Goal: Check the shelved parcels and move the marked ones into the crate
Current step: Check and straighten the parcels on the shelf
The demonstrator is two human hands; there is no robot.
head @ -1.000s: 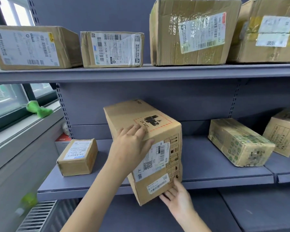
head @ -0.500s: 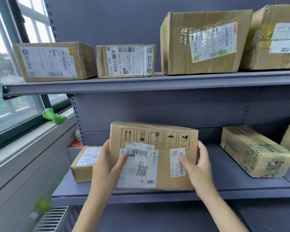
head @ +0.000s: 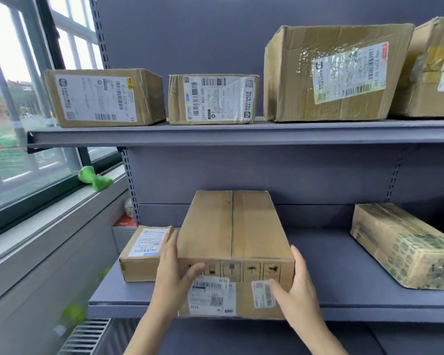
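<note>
A long brown cardboard parcel (head: 233, 226) rests on the lower grey shelf (head: 326, 260), its taped top up and its labelled front face toward me. My left hand (head: 173, 275) grips its left front corner. My right hand (head: 296, 285) grips its right front corner. White barcode labels (head: 212, 294) show on the front face between my hands. No crate is in view.
A small labelled box (head: 144, 254) sits just left of the held parcel, a taped green-printed parcel (head: 403, 244) to the right. Several labelled boxes line the upper shelf (head: 241, 133). A window and sill with a green toy (head: 94, 178) lie left; a radiator grille (head: 85, 336) below.
The parcel went from tilted on one corner, to upright with its labelled face toward me, to lying flat on the shelf. Both hands moved to its front corners.
</note>
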